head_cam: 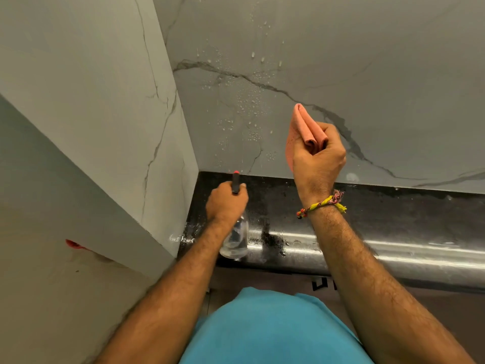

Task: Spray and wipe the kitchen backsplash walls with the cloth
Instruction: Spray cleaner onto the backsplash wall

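Poking up from curled right hand (318,158) fingers (334,148), folded pink cloth (304,124)

My left hand (226,199) grips a clear spray bottle (235,239) by its neck, the black nozzle with its red tip (236,182) poking up past my knuckles toward the grey marbled backsplash (341,61). Droplets (249,98) bead on that wall, scattered around a dark vein. My right hand (317,158) is raised higher and holds a folded pink cloth (304,130) bunched in curled fingers, its folded tip pointing up at the wall; whether it touches the wall I cannot tell. A braided yellow thread band (321,204) circles my right wrist. Below lies the glossy black countertop (393,222), wet near the bottle.
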